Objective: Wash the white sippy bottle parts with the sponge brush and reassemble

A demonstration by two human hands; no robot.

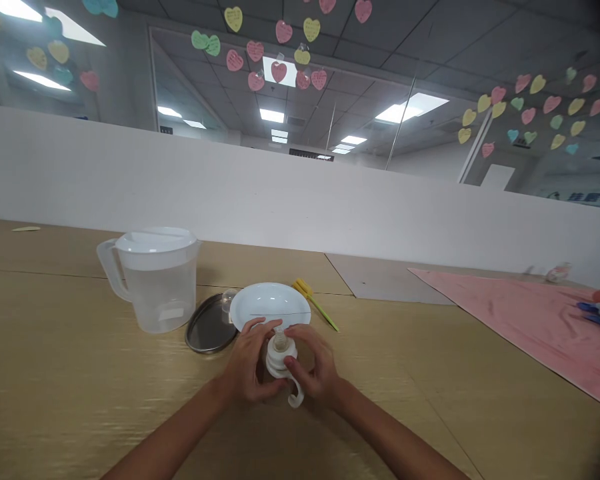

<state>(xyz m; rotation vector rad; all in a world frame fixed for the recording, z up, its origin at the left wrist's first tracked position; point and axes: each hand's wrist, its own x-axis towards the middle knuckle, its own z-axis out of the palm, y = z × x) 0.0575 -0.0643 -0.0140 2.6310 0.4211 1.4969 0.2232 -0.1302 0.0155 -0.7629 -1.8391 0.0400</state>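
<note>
Near the table's front, a small white bottle-like object [279,355] with a ribbed translucent neck and a curled white hook or handle stands between my two hands. My left hand [253,363] curves round its left side, with thumb and fingers against it. On the other side my right hand [314,365] grips it, thumb on the body and fingers near the neck. Just behind my fingertips sits a white oval bowl [271,303]. A dark round tray [210,325] lies to the left of the bowl, with a small clear cup [228,301] at its edge.
A translucent lidded pitcher [163,287] stands at the left. Behind the bowl's right side lies a yellow-headed brush [320,308] with a green handle. Pink cloth [520,320] covers the right side, beside a grey sheet [385,280]. A white partition [280,200] rises behind the table.
</note>
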